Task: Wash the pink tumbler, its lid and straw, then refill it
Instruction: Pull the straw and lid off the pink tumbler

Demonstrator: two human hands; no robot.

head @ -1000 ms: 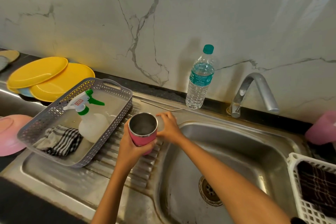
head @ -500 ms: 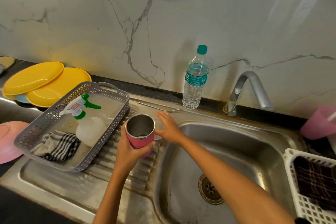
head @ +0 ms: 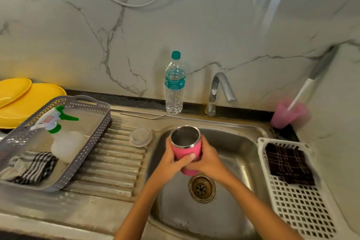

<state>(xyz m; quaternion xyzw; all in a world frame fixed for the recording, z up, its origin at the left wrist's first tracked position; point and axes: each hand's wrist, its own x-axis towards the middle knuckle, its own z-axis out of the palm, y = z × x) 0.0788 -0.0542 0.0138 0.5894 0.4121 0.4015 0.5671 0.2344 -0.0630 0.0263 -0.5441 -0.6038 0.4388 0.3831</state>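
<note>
Shifted pink steel-lined tumbler (head: 188,149) over stainless sink (head: 236,142); left grip (head: 171,161), right grip (head: 209,161) clasping it upright, curved metal tap (head: 222,87) beyond.

Steel drainboard (head: 109,171) — grey basket (head: 91,142), clear lid (head: 141,136), metal straw (head: 142,116)

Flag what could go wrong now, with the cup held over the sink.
The cup is gripped by the left hand and right hand above the drain; wet, it may slip and drop. The clear lid lies at the edge of the sink and could get knocked in. The thin straw might be overlooked.
</note>
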